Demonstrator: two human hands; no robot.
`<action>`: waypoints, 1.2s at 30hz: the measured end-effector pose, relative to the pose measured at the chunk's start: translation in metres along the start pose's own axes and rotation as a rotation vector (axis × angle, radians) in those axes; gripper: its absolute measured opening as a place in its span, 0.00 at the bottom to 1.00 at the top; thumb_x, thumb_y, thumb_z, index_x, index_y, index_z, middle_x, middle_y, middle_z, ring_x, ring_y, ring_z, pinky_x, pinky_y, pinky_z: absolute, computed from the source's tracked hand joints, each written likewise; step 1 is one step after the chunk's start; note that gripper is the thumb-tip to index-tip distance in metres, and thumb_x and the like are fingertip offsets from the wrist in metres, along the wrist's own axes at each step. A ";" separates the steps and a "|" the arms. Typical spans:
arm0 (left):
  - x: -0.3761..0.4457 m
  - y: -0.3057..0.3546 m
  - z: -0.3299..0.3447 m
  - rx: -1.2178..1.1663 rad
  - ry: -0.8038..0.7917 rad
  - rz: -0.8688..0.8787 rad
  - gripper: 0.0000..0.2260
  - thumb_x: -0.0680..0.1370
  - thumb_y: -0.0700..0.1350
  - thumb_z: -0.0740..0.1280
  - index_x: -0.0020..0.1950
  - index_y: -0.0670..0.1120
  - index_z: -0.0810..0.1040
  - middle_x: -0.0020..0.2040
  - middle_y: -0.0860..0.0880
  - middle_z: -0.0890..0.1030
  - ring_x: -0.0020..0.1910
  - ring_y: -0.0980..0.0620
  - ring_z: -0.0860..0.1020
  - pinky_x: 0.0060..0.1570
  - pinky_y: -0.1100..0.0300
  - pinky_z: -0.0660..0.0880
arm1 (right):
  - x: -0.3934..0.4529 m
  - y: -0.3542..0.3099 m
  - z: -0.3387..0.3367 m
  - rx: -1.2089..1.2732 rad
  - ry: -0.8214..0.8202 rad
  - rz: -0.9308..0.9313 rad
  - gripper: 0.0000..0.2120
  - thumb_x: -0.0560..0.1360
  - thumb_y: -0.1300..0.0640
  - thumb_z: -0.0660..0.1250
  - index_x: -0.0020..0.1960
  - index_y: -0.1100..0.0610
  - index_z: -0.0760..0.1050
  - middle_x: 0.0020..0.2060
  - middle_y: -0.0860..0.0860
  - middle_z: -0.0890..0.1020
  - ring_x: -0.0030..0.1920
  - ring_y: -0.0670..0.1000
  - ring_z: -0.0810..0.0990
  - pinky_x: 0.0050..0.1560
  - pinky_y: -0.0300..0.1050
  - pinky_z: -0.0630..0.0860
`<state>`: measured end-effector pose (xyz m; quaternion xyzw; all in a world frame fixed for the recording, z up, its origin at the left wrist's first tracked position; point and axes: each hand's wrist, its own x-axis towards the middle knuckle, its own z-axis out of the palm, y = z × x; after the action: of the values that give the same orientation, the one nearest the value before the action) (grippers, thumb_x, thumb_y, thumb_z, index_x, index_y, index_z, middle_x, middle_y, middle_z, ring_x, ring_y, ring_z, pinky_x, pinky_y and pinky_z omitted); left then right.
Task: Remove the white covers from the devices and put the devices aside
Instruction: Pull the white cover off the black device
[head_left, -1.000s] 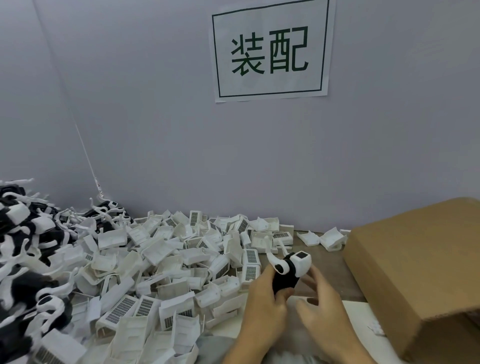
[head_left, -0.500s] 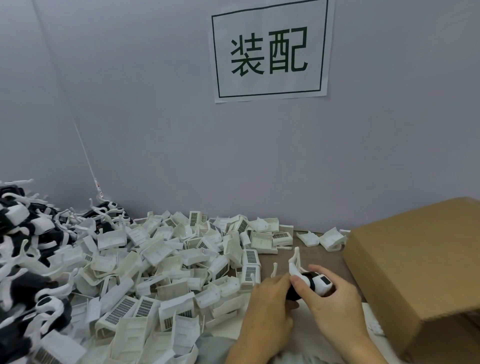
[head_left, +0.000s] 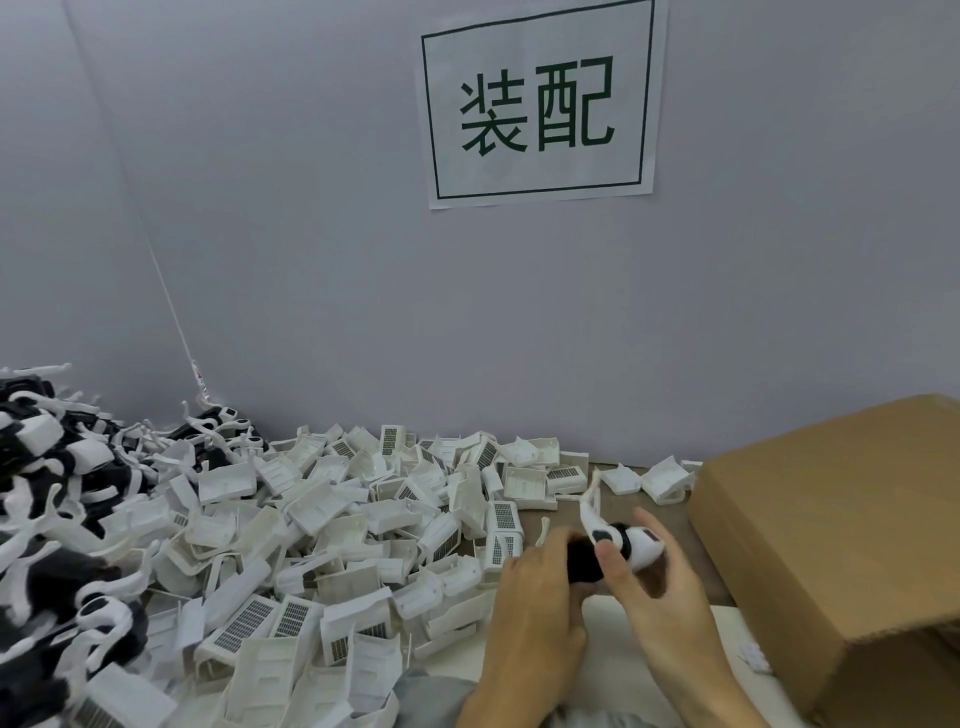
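Observation:
A black-and-white device (head_left: 587, 561) lies sideways between both hands, low and right of centre. My left hand (head_left: 535, 603) grips its black body from the left. My right hand (head_left: 665, 597) holds the white end piece (head_left: 641, 545), thumb pressed on top near the joint. A thin white arm (head_left: 592, 499) of the device sticks up above the hands. Whether the white cover has come loose from the body, I cannot tell.
A wide heap of white covers (head_left: 322, 525) fills the table centre and left. Black-and-white devices (head_left: 52, 499) are piled at the far left. A cardboard box (head_left: 841, 540) stands to the right. Grey wall with a paper sign (head_left: 540, 104) behind.
The device has gone from upright to lying sideways and lower. My right hand shifted from beside it to gripping its white end, which now points right.

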<state>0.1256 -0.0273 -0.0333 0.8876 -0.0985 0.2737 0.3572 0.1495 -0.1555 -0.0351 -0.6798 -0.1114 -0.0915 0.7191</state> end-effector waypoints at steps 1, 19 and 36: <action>0.000 0.001 -0.001 -0.086 0.028 -0.025 0.16 0.79 0.39 0.65 0.64 0.54 0.73 0.55 0.57 0.81 0.54 0.56 0.77 0.57 0.57 0.73 | -0.002 0.000 0.000 0.020 -0.031 0.018 0.34 0.67 0.39 0.70 0.71 0.44 0.68 0.61 0.43 0.79 0.61 0.39 0.78 0.62 0.45 0.76; 0.014 0.006 -0.017 -1.376 0.193 -0.805 0.19 0.68 0.50 0.72 0.53 0.39 0.76 0.36 0.44 0.81 0.33 0.48 0.81 0.32 0.57 0.77 | 0.003 0.007 0.001 -0.026 -0.104 0.202 0.12 0.83 0.52 0.60 0.60 0.47 0.80 0.52 0.53 0.83 0.55 0.55 0.81 0.45 0.49 0.75; 0.010 0.015 -0.017 -1.310 -0.049 -0.856 0.22 0.84 0.52 0.58 0.66 0.35 0.78 0.53 0.35 0.80 0.40 0.41 0.79 0.24 0.63 0.73 | -0.004 -0.003 0.006 -0.016 -0.419 0.272 0.24 0.65 0.56 0.68 0.62 0.52 0.76 0.43 0.57 0.85 0.43 0.60 0.86 0.39 0.47 0.77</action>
<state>0.1210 -0.0260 -0.0090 0.4623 0.1032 -0.0213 0.8804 0.1452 -0.1502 -0.0333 -0.6982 -0.1647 0.1483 0.6807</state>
